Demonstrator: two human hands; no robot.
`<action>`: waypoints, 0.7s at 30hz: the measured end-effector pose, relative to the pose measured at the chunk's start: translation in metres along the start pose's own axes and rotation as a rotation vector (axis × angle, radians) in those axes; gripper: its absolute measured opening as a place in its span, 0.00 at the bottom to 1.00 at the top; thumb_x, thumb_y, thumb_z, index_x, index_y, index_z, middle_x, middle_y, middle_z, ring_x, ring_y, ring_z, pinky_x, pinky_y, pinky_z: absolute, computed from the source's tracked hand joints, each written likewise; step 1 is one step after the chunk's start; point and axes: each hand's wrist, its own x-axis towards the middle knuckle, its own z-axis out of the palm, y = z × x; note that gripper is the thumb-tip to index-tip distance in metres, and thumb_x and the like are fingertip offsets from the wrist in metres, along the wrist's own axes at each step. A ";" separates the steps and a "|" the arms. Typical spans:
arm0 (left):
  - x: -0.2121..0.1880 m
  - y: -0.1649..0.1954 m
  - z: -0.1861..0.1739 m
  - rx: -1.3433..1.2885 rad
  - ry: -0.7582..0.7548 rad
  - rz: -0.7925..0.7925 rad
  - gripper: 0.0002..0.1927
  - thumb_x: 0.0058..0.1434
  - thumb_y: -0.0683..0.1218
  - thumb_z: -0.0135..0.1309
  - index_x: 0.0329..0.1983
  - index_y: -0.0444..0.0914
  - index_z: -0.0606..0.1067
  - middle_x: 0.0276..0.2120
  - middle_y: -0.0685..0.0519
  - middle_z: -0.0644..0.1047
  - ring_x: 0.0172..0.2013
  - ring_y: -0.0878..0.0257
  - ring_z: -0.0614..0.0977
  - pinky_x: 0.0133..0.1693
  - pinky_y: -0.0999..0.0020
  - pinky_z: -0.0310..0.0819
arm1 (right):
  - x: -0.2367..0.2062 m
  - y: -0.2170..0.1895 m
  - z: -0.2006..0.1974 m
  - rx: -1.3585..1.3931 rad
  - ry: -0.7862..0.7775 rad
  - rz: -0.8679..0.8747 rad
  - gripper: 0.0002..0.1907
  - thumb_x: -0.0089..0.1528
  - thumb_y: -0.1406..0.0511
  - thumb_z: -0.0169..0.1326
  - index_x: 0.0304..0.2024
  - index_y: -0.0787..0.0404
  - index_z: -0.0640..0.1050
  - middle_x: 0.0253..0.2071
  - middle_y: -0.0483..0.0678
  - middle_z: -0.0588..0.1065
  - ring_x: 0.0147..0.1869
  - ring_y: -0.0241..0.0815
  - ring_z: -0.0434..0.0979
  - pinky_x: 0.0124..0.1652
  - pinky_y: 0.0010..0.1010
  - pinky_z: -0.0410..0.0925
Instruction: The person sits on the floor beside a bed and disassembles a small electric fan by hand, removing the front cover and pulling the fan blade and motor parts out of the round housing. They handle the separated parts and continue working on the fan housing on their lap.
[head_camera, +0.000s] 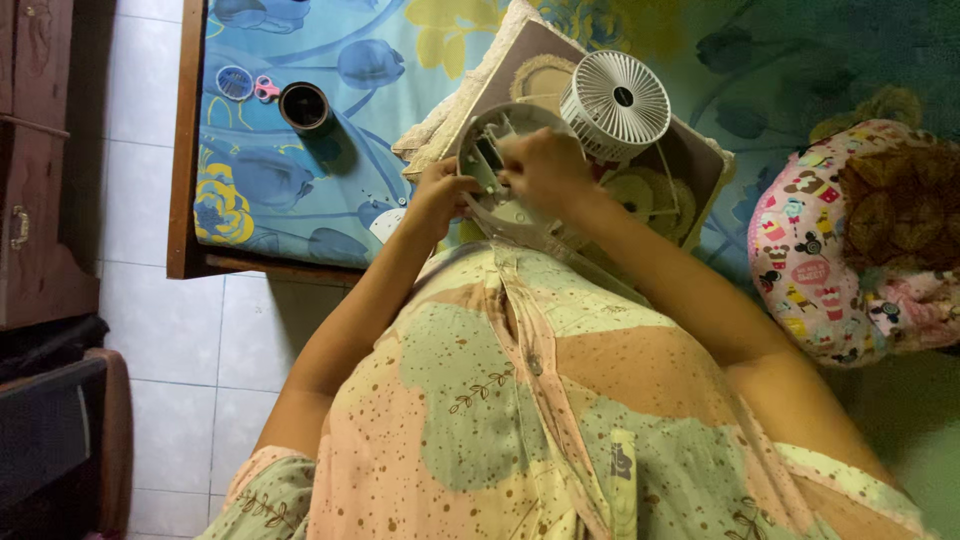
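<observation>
My left hand (440, 195) grips the rim of a round white fan housing (487, 150) held over a beige cushion. My right hand (545, 165) rests on top of the housing, fingers pinched inside it near the blades; what they pinch is hidden. A white round fan grille with a dark centre (615, 103) stands just right of the housing, touching or nearly touching my right hand. My patterned shirt fills the lower view.
The cushion (700, 170) lies on a bed with a blue floral sheet (300, 170). On the sheet at the left sit a dark tape roll (305, 107), small pink scissors (266, 89) and a blue round item (235, 82). A pink printed pillow (850, 240) is right. Wooden furniture (35, 160) stands left on tiled floor.
</observation>
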 end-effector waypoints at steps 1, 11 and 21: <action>0.001 0.000 -0.001 -0.035 -0.013 -0.017 0.11 0.43 0.36 0.46 0.31 0.35 0.70 0.21 0.53 0.73 0.17 0.68 0.74 0.21 0.76 0.71 | -0.002 0.001 -0.004 0.063 0.022 0.023 0.10 0.54 0.62 0.52 0.21 0.60 0.72 0.15 0.48 0.69 0.17 0.40 0.67 0.22 0.32 0.62; 0.013 -0.015 -0.007 -0.215 -0.058 -0.079 0.04 0.45 0.36 0.46 0.26 0.35 0.69 0.19 0.53 0.72 0.14 0.70 0.68 0.17 0.77 0.65 | -0.015 0.012 -0.022 0.347 0.042 0.087 0.05 0.52 0.68 0.47 0.29 0.63 0.73 0.24 0.50 0.72 0.24 0.40 0.71 0.27 0.31 0.64; 0.012 -0.009 0.001 -0.106 0.110 -0.062 0.04 0.41 0.38 0.48 0.22 0.33 0.68 0.17 0.51 0.71 0.14 0.63 0.72 0.16 0.73 0.66 | 0.006 -0.007 -0.035 0.090 -0.075 0.028 0.04 0.50 0.68 0.50 0.26 0.62 0.75 0.31 0.50 0.71 0.36 0.44 0.69 0.38 0.36 0.62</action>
